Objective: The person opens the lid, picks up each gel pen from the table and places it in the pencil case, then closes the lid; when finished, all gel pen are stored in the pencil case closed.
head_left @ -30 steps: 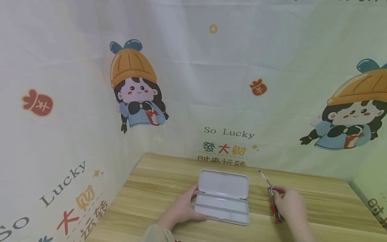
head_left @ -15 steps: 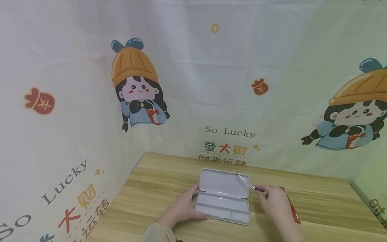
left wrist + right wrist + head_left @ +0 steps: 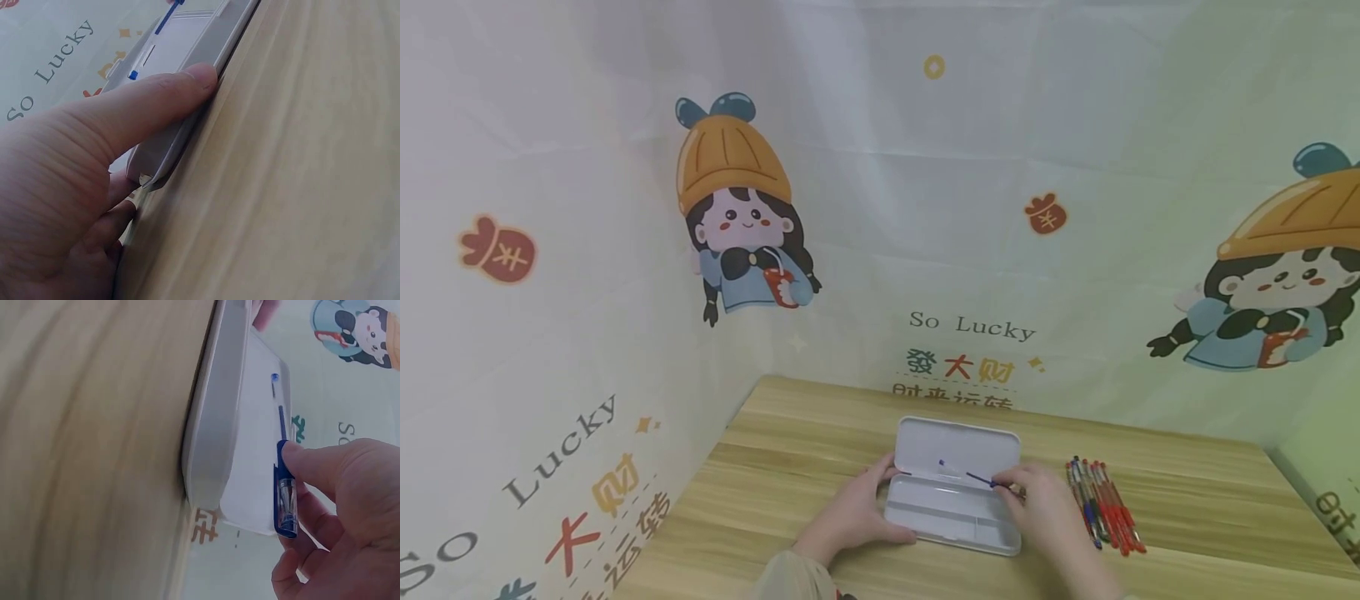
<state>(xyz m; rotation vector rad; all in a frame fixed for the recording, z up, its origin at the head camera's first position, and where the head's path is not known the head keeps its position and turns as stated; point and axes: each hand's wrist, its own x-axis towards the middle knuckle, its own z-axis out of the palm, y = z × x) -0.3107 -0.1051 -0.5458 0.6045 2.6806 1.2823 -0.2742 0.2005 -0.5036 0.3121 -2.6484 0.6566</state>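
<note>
Box (image 3: 951, 497) lying open on table (image 3: 808, 437) | left hand (image 3: 857, 511) gripping its end, apparently for steadiness | right hand (image 3: 1048, 504) pinching pen (image 3: 283, 459) by one end above box, seemingly for control | other pens (image 3: 1103, 504) lying alongside

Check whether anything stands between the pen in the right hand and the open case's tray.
Nothing visible does. The right hand holds the pen at the open case; the left hand grips the case's left end, and the other pens lie apart on the right.
</note>
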